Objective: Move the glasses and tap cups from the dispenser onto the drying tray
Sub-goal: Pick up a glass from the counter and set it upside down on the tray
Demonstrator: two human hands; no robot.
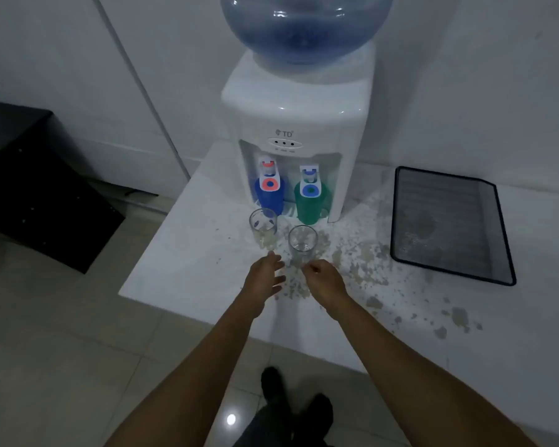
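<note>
Glasses (pixel 263 228) and tap cups wait at the dispenser (pixel 296 124) while our two bare hands reach in over the counter (pixel 181 240).

We count two clear, round, straight-sided drinking glasses: one stands on the speckled white stone counter just in front of the blue plastic cup (pixel 269 196), the other glass (pixel 302 244) stands nearer us and a little right. We count two tap cups, the blue one under the red-marked tap and a green plastic cup (pixel 311 203) under the blue-marked tap, both in the glossy white dispenser's recess. One flat, rectangular, dark mesh drying tray (pixel 449 221) lies well apart on the right. Our left hand (pixel 265 274) is spread with fingers loose, holding nothing, near the closer glass. Our right hand (pixel 323 279) has fingers curled by that glass's base; we cannot tell whether they touch.
</note>
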